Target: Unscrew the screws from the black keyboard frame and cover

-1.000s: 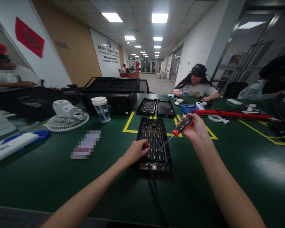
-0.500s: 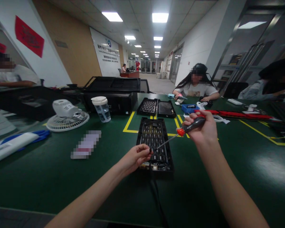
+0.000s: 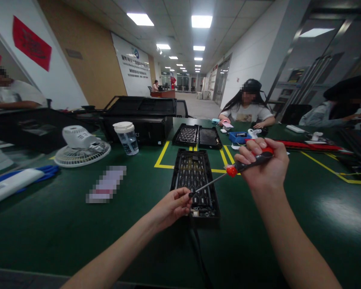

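My right hand (image 3: 263,166) is wrapped around the red-and-black handle of a screwdriver (image 3: 212,182), its shaft slanting down to the left. At the shaft's tip, my left hand (image 3: 177,202) pinches a small black part (image 3: 191,195); its exact kind is too small to tell. Both hands are above a long black tray (image 3: 215,200) holding rows of small black pieces, with some loose metal bits at its near end. From below my left hand a black strap or cable (image 3: 198,245) runs toward the table's near edge.
Behind the tray lies an open black case (image 3: 210,138). To the left are a lidded water cup (image 3: 128,140), a white fan (image 3: 81,148) and a blurred flat item (image 3: 106,184). A blue box (image 3: 239,137) stands at the back right, near a seated person (image 3: 248,106).
My right hand has shifted right, and the screwdriver's handle now tilts lower. My left hand still pinches the small part at the tip. The view has turned slightly.
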Available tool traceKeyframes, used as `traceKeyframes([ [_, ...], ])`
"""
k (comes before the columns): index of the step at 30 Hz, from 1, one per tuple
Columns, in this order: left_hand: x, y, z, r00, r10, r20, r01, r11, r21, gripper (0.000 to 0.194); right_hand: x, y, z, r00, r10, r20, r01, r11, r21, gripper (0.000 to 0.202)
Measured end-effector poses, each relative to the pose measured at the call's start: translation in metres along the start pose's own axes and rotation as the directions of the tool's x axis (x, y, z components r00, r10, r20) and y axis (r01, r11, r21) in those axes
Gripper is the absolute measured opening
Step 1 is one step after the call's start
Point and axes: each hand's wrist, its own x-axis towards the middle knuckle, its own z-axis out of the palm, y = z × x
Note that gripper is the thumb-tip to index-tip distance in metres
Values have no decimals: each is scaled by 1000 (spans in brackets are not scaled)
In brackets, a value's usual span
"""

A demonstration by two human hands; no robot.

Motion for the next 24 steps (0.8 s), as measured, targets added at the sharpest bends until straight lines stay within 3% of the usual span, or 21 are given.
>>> traceKeyframes([
  [24,-4,1,5,1000,-3,16,4,998,-65,11,-3,3,1,995,-17,95,20,999,-33,23],
])
